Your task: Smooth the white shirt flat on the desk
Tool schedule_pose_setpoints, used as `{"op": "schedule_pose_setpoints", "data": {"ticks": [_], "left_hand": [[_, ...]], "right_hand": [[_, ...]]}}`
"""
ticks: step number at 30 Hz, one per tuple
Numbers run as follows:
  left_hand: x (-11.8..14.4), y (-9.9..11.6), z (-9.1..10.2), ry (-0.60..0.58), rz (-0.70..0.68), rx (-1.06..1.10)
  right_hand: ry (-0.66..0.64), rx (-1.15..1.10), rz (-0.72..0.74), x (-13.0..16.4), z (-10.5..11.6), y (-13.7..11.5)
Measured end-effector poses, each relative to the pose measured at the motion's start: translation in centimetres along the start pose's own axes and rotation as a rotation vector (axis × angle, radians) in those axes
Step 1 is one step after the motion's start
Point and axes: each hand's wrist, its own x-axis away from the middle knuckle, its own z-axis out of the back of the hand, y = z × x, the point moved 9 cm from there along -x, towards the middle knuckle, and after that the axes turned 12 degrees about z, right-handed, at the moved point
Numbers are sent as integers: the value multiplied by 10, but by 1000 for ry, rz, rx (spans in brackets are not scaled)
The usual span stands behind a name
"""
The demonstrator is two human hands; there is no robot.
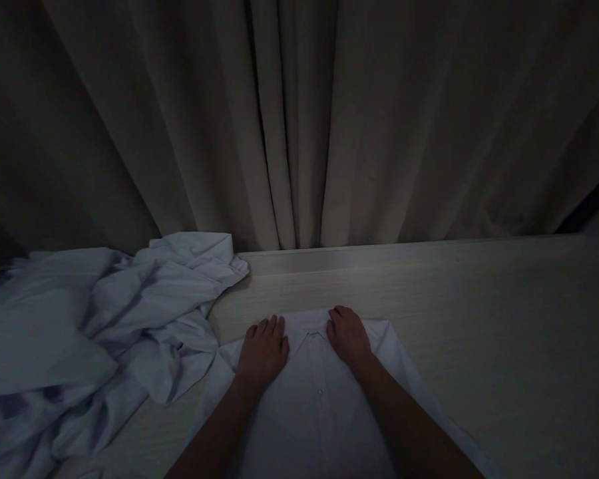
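Note:
A white button shirt (pixel 319 412) lies flat on the pale wooden table (pixel 479 319), collar away from me. My left hand (pixel 263 351) rests palm down on the shirt's left shoulder, fingers together. My right hand (pixel 348 336) presses flat on the right shoulder beside the collar (pixel 309 338). Neither hand grips anything. The scene is dim.
A crumpled heap of white clothes (pixel 94 332) covers the left part of the table and touches the flat shirt's left edge. Closed beige curtains (pixel 299 120) hang right behind the table's far edge. Bare tabletop stretches to the right.

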Motion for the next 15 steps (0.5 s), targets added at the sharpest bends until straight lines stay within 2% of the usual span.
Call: {"op": "schedule_pose_setpoints", "data": {"ticks": [5,10,15], "left_hand": [[-4,1,6,-46,1,15],[-28,0,15,-110,17,30],[-52,-5,6,-139,73,50]], "right_hand": [[-7,7,-8,1,-1,0],[-12,0,-13,-1,1,0],[-50,-22,-41,-17,3,10]]}}
